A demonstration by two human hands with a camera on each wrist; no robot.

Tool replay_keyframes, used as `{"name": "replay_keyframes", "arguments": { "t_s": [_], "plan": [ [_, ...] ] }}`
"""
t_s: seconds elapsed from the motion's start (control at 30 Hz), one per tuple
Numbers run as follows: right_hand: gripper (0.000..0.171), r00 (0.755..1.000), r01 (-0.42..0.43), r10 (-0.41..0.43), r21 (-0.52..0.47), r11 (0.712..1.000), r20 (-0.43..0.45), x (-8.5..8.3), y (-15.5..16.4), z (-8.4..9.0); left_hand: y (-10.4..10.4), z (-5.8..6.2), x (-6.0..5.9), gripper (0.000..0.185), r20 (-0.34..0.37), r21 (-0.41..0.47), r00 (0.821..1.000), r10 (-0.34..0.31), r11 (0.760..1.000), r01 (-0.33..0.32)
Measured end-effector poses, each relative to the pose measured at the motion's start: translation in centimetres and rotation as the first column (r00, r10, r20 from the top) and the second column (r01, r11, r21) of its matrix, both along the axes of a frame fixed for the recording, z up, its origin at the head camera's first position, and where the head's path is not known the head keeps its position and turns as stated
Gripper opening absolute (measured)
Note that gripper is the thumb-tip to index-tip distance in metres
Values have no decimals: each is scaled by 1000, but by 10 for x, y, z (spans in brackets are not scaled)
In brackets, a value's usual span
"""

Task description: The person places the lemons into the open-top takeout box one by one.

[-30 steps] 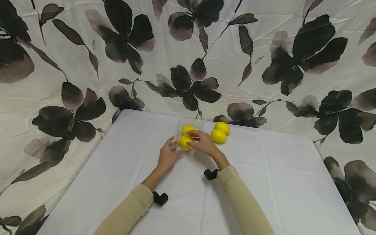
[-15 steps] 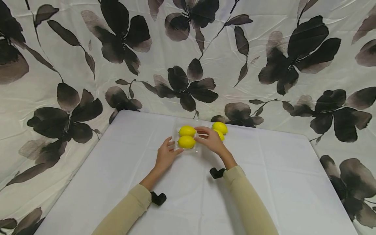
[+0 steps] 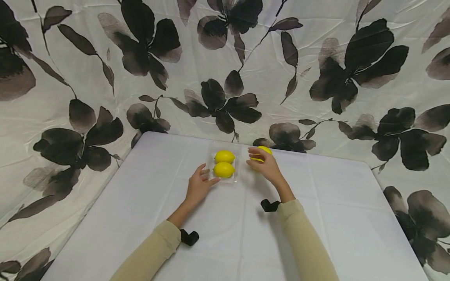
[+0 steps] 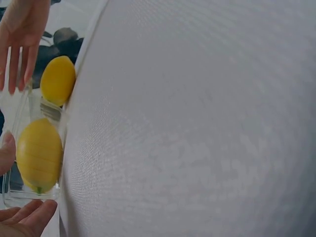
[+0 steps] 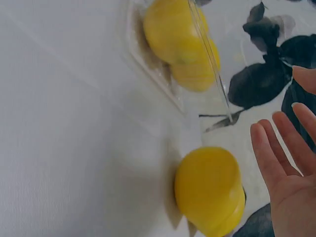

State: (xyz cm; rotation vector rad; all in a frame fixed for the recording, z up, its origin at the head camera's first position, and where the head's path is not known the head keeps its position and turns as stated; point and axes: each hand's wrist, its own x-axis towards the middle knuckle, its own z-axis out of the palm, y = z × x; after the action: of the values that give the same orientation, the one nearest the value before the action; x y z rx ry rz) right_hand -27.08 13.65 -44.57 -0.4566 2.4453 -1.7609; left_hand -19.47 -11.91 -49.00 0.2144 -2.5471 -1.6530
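Two yellow lemons [image 3: 224, 157] lie one behind the other in a clear plastic container [image 3: 236, 177] near the table's far edge. My left hand [image 3: 199, 188] rests at the container's near left corner, fingers and thumb extended along its sides; in the left wrist view its fingers [image 4: 37, 217] are right at the container's end. To the right, my right hand [image 3: 267, 167] hovers in front of more lemons [image 3: 265, 149], partly covering them. The right wrist view shows that hand with spread fingers [image 5: 266, 153] and nothing in its grasp, beside two overlapping lemons [image 5: 207, 182] outside the container.
A white cloth covers the table [image 3: 211, 242]. Behind it hangs a pale curtain [image 3: 281, 86] with dark flowers, close to the table's far edge. Black wrist cameras [image 3: 190, 237] sit at both cuffs.
My right hand has let go of the front lemon in the container and moved right, to the lemons outside it. The left hand has stayed at the container's corner.
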Motion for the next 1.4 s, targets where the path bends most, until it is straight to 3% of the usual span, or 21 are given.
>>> {"name": "replay_keyframes", "arguments": {
  "t_s": [0.4, 0.63, 1.03, 1.4],
  "plan": [
    [50, 997, 75, -74, -34, 997, 23, 3, 34, -2, -1, 0, 1, 81, -4, 2, 1000, -1, 1000, 1],
    [48, 990, 134, -134, 15, 991, 41, -4, 44, -21, 0, 2, 1, 82, 3, -4, 1000, 1, 1000, -1],
    [61, 975, 164, -180, 128, 978, 127, -10, 43, -40, 1, 2, 0, 81, 10, -2, 1000, 15, 1000, -15],
    [57, 964, 244, -259, 198, 950, 58, -9, 22, -37, 1, 0, 0, 82, 12, 2, 1000, 15, 1000, -15]
  ]
}}
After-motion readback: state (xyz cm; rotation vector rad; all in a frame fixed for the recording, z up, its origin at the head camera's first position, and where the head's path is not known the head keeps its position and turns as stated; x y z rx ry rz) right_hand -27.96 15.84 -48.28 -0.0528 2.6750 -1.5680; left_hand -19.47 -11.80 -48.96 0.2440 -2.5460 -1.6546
